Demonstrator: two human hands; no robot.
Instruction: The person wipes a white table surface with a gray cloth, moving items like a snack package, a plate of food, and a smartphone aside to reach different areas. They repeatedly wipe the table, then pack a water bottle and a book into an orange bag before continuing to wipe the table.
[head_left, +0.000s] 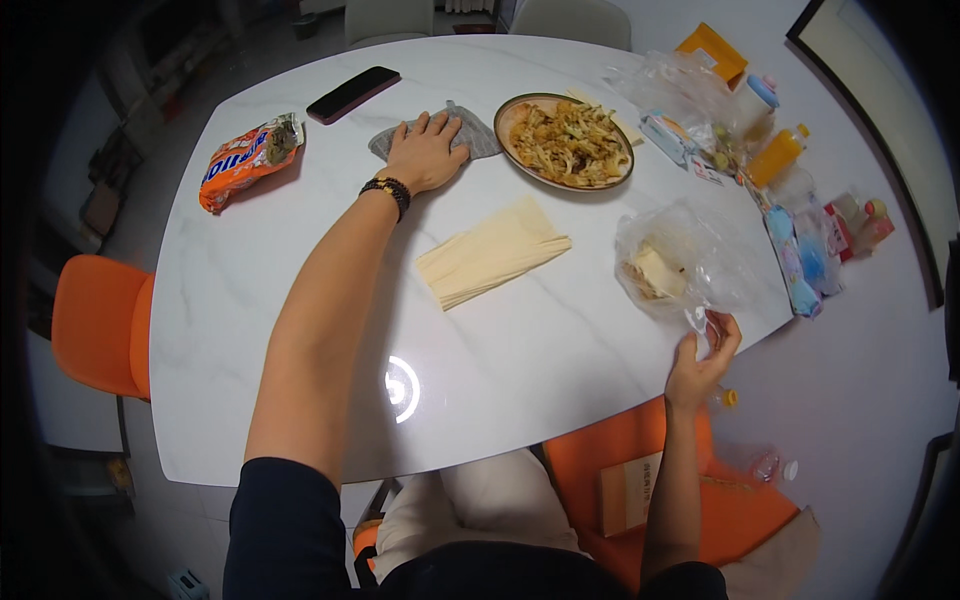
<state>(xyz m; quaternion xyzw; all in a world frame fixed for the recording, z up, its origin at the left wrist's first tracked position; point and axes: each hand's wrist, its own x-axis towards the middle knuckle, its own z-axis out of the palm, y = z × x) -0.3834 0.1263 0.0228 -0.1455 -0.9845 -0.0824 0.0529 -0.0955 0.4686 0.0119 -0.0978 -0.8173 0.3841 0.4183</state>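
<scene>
My left hand (426, 154) lies flat with its fingers spread on a folded grey cloth (478, 129), which is pressed against the white marble-patterned table (510, 360). Just right of the cloth is a dark-rimmed plate (504, 124) of fried shredded food (570, 142). My right hand (701, 360), at the table's front right edge, pinches the gathered end of a clear plastic bag (709, 251). Inside that bag is crumpled pale paper (660, 270). Between my two hands rests a stack of beige paper napkins (491, 255).
An orange snack bag (251, 161) and a dark smartphone (352, 94) lie at the left. Bottles, including an orange juice bottle (776, 157), and plastic packs (667, 135) crowd the right edge by the wall. An orange chair (622, 435) holding a box (628, 491) stands below.
</scene>
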